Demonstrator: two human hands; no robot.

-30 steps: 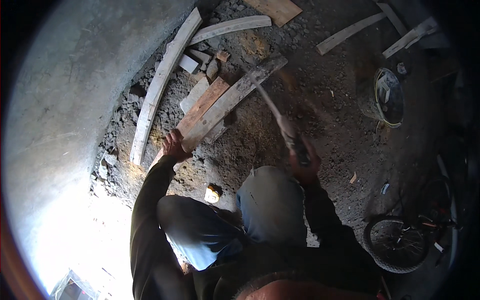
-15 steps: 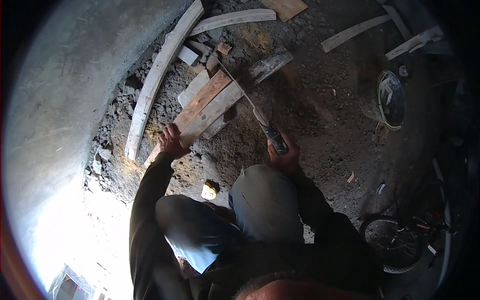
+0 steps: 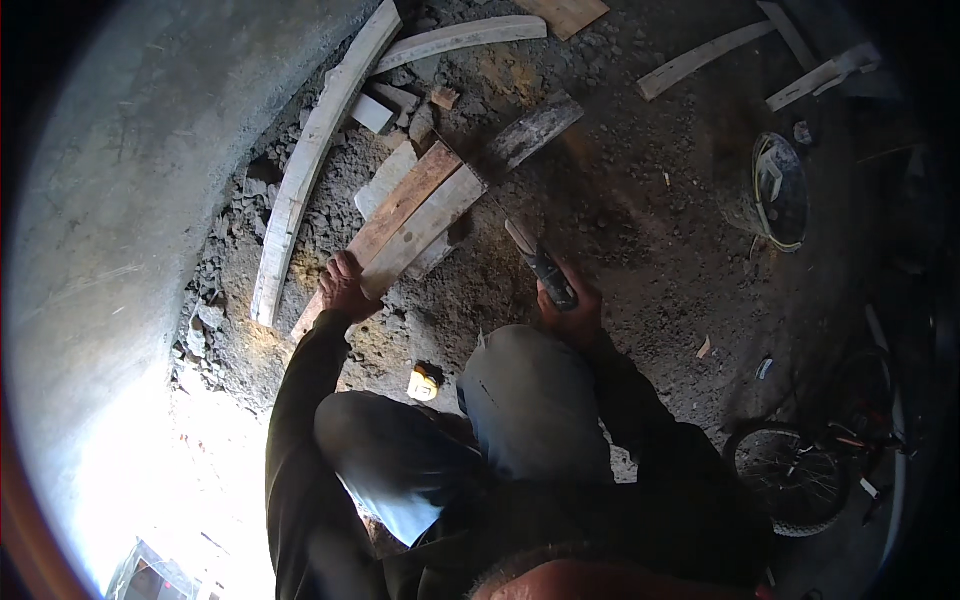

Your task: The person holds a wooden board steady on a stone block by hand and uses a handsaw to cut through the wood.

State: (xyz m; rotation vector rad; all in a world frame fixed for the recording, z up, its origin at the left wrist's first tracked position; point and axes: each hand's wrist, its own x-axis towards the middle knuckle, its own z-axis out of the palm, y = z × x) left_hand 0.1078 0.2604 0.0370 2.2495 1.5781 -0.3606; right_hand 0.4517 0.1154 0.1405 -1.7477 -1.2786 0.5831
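Saw (image 3: 545,270) farther left (axis up-left)

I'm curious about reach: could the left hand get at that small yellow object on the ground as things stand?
Probably yes: the left hand rests on the wooden boards, and only dirt ground shows between it and the small yellow object. The hand would likely have to leave the boards first.

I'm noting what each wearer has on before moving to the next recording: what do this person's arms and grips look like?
Both arms are covered by long, dark, loose-looking sleeves: the left sleeve shows folds, while the right sleeve is nearly black in shadow. No markings are discernible. The left grip and right grip are ungloved.
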